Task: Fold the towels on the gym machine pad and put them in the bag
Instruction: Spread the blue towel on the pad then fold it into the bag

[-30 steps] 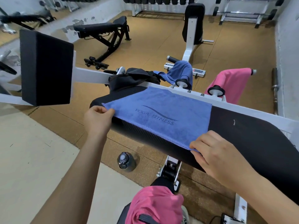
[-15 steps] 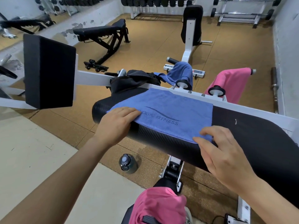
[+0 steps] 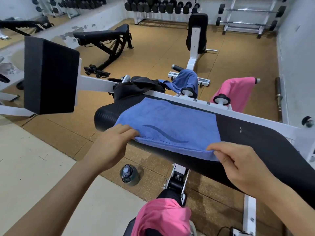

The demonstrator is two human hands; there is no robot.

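Note:
A blue towel (image 3: 172,121) lies flat across the long black machine pad (image 3: 265,147), its near edge doubled under. My left hand (image 3: 114,145) grips the towel's near left corner. My right hand (image 3: 242,166) pinches the near right corner between thumb and fingers. Behind the pad a second blue towel (image 3: 185,79) hangs over a roller and a pink towel (image 3: 237,91) hangs over another. A dark bag (image 3: 136,87) sits at the pad's far left end. Another pink cloth (image 3: 163,217) lies below me at the bottom of the view.
A big square black pad (image 3: 49,75) juts out at the left on a white arm. A water bottle (image 3: 129,174) stands on the floor under the pad. An incline bench (image 3: 104,38), an upright seat (image 3: 196,33) and dumbbell racks (image 3: 160,7) fill the room behind.
Both hands have carried the towel's near edge forward and up onto the pad. The printed lettering now folds under at the edge. The view has shifted closer.

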